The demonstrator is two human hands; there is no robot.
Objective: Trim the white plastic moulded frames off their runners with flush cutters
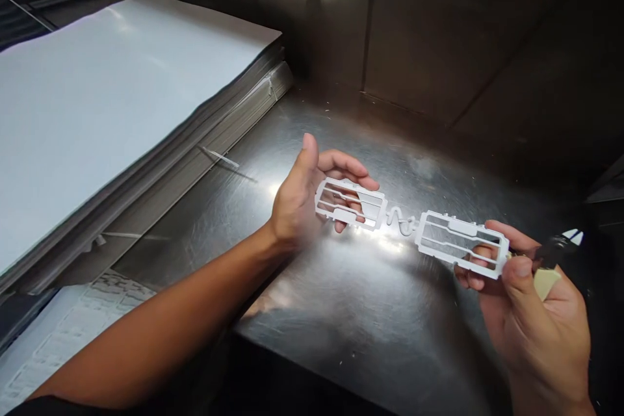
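Two white plastic frames, the left frame (350, 204) and the right frame (462, 244), are joined end to end by a wavy white link (400, 221). They hang above the metal surface. My right hand (541, 312) pinches the outer end of the right frame between thumb and fingers. It also holds side cutters (556, 253) with dark jaws and a pale yellow handle, tip pointing up and right. My left hand (305, 198) is open, thumb raised, its curled fingers behind the left frame. Whether those fingers touch the frame is unclear.
A scratched metal work surface (370, 325) lies below, with small white scraps on it. At left stands a thick stack of large sheets (121, 97), a clear plastic strip (219, 156) sticking out. Dark metal panels (419, 26) rise behind. Printed white material (88, 318) lies lower left.
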